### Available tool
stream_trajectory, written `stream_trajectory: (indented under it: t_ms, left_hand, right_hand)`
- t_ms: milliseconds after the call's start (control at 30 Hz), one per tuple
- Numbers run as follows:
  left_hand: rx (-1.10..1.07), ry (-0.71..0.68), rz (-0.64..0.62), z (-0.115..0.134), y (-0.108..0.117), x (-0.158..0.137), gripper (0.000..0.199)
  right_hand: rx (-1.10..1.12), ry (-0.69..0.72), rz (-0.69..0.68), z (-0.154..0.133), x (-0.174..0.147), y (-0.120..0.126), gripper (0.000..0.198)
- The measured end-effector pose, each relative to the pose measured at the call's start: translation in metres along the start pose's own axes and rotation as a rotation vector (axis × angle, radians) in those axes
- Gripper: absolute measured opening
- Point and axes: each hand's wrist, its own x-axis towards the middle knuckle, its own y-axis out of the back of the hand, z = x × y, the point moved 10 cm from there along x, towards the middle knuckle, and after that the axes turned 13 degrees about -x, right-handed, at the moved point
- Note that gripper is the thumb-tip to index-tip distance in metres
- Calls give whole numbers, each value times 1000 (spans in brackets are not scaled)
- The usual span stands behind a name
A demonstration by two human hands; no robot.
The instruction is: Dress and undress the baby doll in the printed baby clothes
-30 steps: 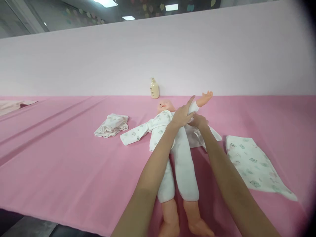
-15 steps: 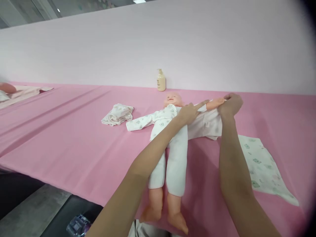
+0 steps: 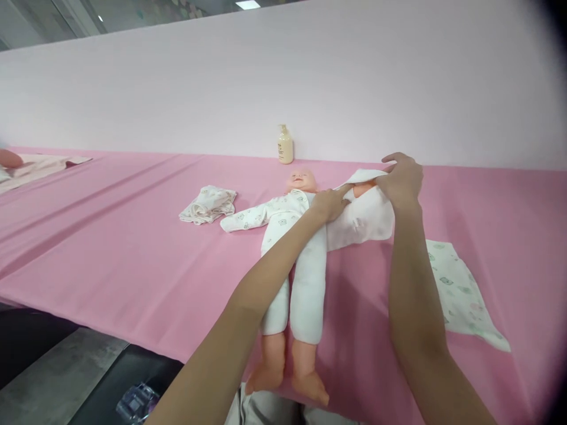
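A baby doll [image 3: 290, 260] lies on its back on the pink table cover [image 3: 110, 236], head toward the pale wall [image 3: 177, 88] and bare feet at the near edge. It wears a white printed top [image 3: 274, 218] and plain white trousers [image 3: 301, 295]; one sleeve stretches flat toward the folded cloth [image 3: 207, 204] lying near it on the cover. The person's left hand [image 3: 330, 202] rests on the doll's chest at the shoulder, fingers held loosely together and pressing down on the top, closed around nothing that can be seen. The right hand [image 3: 401, 177] is up beside the doll's other arm, its fingers pinched on the edge of the loose white sleeve [image 3: 367, 215], which is lifted and bunched so that it covers most of the doll's hand [image 3: 362, 189]; only a bit of that hand peeks out from under the fabric. A pump bottle [image 3: 284, 145] stands upright against the wall just beyond the doll's head. A printed cloth [image 3: 460, 295] lies flat on the cover, off past the right forearm and well apart from the doll. At the far left edge another pale cloth [image 3: 39, 166] lies on the cover.
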Motion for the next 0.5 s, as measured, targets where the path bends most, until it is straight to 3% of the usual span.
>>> stream_trajectory:
  t_ms: [133, 333, 400, 500]
  left_hand:
    - [-40, 7, -6, 0, -9, 7, 52]
    - [-13, -46, -27, 8, -20, 4, 54]
    - [-142, -57, -23, 8, -19, 5, 55]
    - [-598, -59, -86, 4, -21, 10, 39]
  right_hand:
    - [60, 24, -133, 0, -2, -17, 42]
    - [181, 6, -214, -3, -4, -48, 40]
    - [233, 5, -338, -7, -8, -59, 39]
    - [330, 107, -542, -29, -23, -61, 45]
